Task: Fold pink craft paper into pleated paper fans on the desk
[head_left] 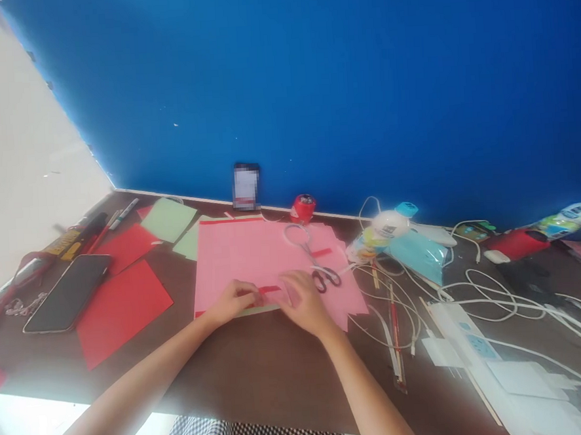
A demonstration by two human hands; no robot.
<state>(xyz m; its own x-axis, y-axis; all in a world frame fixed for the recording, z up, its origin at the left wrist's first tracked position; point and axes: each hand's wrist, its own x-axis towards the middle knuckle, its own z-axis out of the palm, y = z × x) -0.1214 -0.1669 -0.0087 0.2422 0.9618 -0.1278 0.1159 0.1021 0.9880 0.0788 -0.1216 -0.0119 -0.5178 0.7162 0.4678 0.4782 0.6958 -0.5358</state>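
Note:
Pink paper sheets [238, 253] lie on the dark table, with a red strip along the far edge of the top one. Close to their near edge is a short red paper strip [269, 289], between my two hands. The fingers of my left hand [235, 301] are curled and pinch at the strip's left end. My right hand [303, 301] has its thumb and fingers bent around a small pink paper piece [287, 291] at the other side. Scissors [318, 265] with dark handles lie just beyond my right hand, beside another red strip [321, 252].
Red sheets [124, 313], green sheets [169, 218] and a phone [67, 293] lie at left. A second phone [246, 186] leans on the blue wall behind a red round container [304, 207]. White cables, a glue bottle [366, 246] and a power strip [468, 338] crowd the right.

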